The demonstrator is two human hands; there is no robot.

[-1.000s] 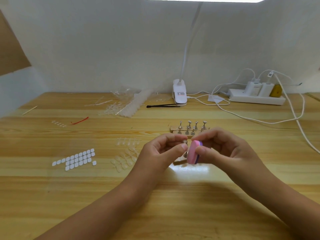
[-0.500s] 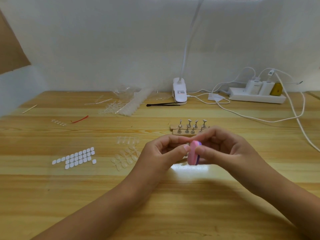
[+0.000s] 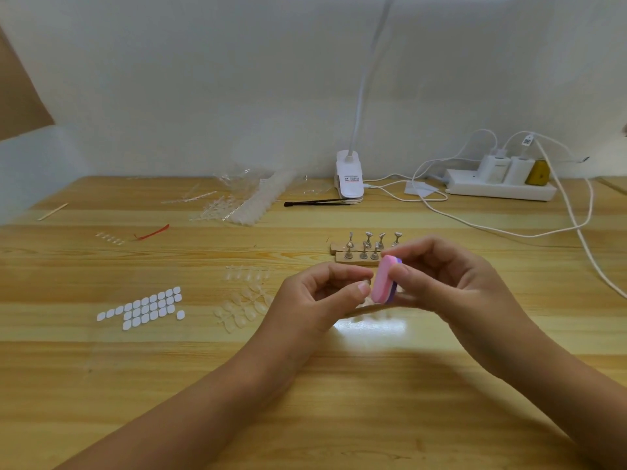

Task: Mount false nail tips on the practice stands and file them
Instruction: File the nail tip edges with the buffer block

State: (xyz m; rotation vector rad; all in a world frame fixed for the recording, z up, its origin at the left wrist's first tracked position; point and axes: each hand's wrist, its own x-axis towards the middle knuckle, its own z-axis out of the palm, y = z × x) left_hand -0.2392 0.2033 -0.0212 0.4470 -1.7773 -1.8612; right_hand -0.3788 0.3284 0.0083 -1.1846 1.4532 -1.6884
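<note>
Right hand (image 3: 451,286) grips pink buffer block (image 3: 383,283), long axis near upright; left hand (image 3: 315,300) fingertips pinched together just left of it. Whatever it pinches is hidden; can't tell.

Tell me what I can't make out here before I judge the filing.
Head view only:
- What the left hand pinches: hidden by its fingertips and the pink buffer block gripped by the right hand.
- Right end of the practice stands: covered by the right hand.
- Lamp head: cut off by the top edge.
- Clear nail tips: too faint to count.
</note>
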